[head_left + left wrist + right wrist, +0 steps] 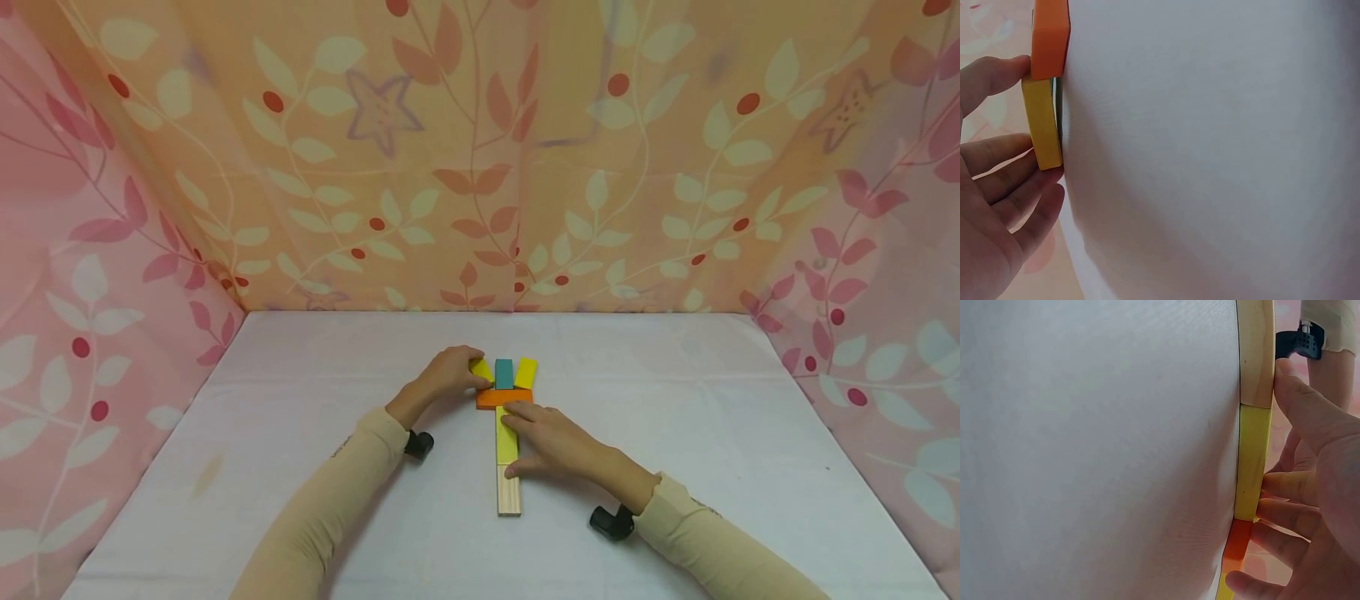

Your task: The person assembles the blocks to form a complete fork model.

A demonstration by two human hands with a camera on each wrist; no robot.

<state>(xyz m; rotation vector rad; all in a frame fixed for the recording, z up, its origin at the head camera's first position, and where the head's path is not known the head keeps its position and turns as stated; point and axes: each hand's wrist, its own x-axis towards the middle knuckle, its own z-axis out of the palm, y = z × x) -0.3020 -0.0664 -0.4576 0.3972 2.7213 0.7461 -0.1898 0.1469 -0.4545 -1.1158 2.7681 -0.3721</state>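
My left hand [450,371] pinches a small yellow block [481,368] between thumb and fingers. The left wrist view shows that yellow block [1044,122] end-on against an orange block [1050,40]. Right of it, a blue block [504,374] and a second yellow block [527,373] fan out above the flat orange block [491,399]. Below runs a straight column, a long light-yellow block [507,446] then a plain wooden block [508,493]. My right hand [562,442] rests its spread fingers on this column, the thumb on the wooden block [1257,353], fingertips along the light-yellow block [1252,462].
The blocks lie flat on a white cloth-covered table [300,350]. A floral curtain [480,167] closes off the back, with pink floral cloth [67,333] at the sides. Black wrist devices [613,522] hang beneath both sleeves.
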